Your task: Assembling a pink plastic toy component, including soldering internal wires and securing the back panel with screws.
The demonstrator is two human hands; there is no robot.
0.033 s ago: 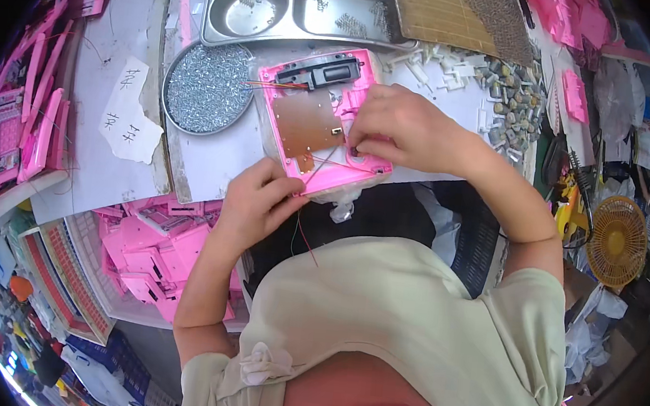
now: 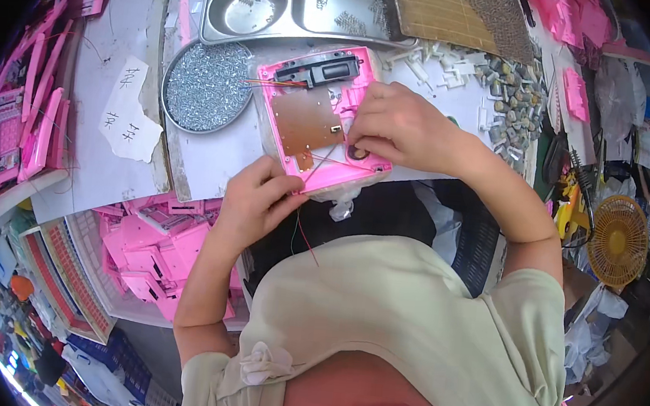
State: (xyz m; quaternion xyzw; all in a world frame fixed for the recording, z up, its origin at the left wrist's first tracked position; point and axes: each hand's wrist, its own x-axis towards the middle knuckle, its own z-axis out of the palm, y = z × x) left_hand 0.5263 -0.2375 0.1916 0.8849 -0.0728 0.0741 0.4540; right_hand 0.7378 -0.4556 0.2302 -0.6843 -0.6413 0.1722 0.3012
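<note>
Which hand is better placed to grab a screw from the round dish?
Probably the left hand: it grips the pink housing's near edge, on the side of the round screw dish. The right hand works atop the housing, farther away.

We cannot see right hand [image 2: 401, 125] fingertips, pressed out of sight against pink housing [image 2: 318, 117]. Right hand covers housing's right side. Left hand [image 2: 260, 197] hides housing's lower-left corner. Metal tray [image 2: 280, 6] cut off at top edge. Contents of round dish [image 2: 208, 84] too small to tell apart.
</note>
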